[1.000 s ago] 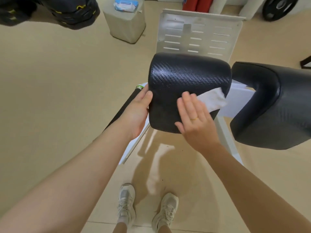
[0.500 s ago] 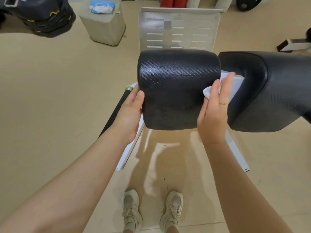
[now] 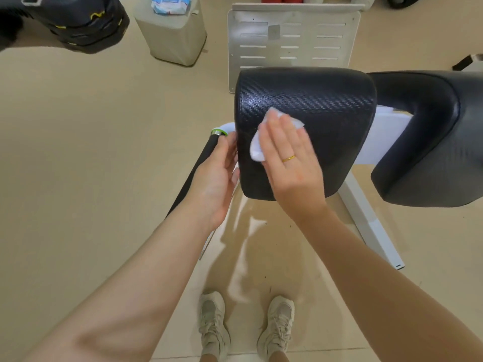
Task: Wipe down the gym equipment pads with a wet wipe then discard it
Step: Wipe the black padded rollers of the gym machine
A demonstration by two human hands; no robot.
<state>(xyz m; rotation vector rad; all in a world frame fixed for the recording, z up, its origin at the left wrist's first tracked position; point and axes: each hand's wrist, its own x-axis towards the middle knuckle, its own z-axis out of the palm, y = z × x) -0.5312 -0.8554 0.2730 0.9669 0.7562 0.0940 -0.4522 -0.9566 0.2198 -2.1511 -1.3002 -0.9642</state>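
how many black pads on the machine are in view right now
2. The near pad sits in the middle, with the right hand pressing the wet wipe on it; the second pad is at the right edge, partly cut off. Others may be out of frame.

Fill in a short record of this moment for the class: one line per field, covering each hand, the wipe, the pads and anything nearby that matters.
right hand: right hand lies flat, fingers straight, pressing the wipe on the near pad
left hand: left hand open, fingers against the near pad's left side
near pad: black, textured, shiny near the top
far pad: second black pad to the right, untouched by either hand
wipe pack: pack of wipes on a grey bin, top of view
floor: beige, person's two shoes below
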